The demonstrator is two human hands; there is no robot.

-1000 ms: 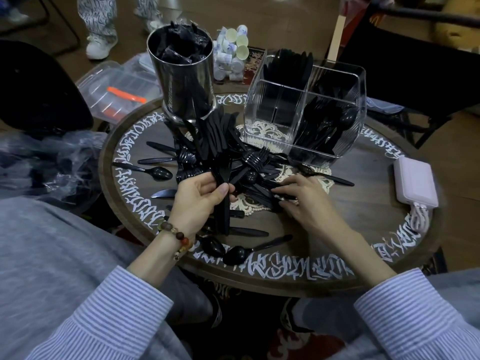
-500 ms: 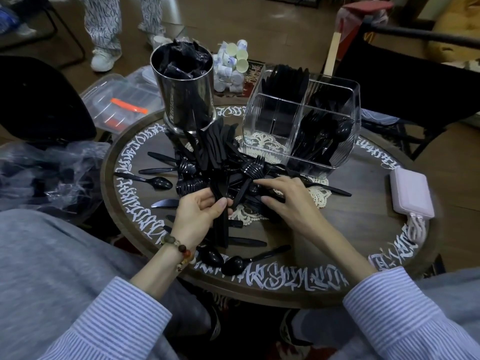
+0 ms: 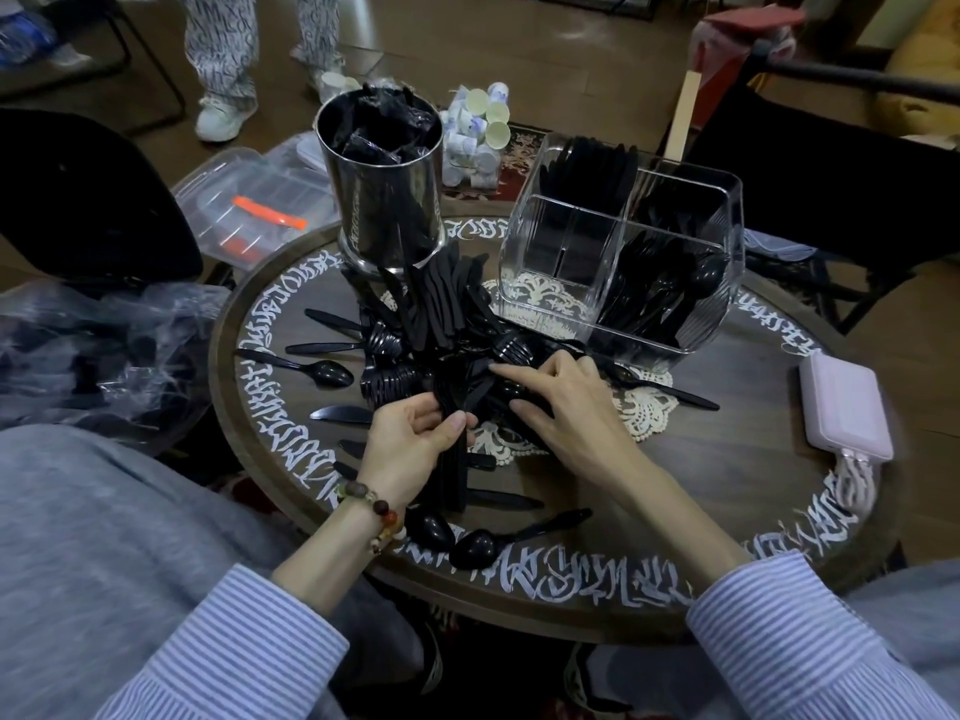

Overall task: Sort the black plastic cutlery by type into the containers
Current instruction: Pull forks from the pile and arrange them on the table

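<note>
A heap of black plastic cutlery [image 3: 410,356] lies mid-table: forks, spoons and knives mixed. My left hand [image 3: 410,441] grips a bundle of black knives [image 3: 441,304] that fans up toward the steel canister [image 3: 382,184], which is stuffed with black wrapped pieces. My right hand [image 3: 563,407] rests in the heap with fingers spread, touching pieces beside the bundle; whether it holds one I cannot tell. The clear divided container [image 3: 623,252] stands at the back right, with knives in its far compartment and spoons and forks in its right one.
The round wooden table [image 3: 701,475] has white lettering round its rim and a lace doily. Loose spoons [image 3: 470,548] lie near the front edge. A pink power bank [image 3: 844,407] sits at the right. A clear lidded box [image 3: 254,210], small cups and a standing person's legs are behind.
My right hand slid left and farther into the heap, toward the bundle in my left hand. The left hand kept its grip and barely moved.
</note>
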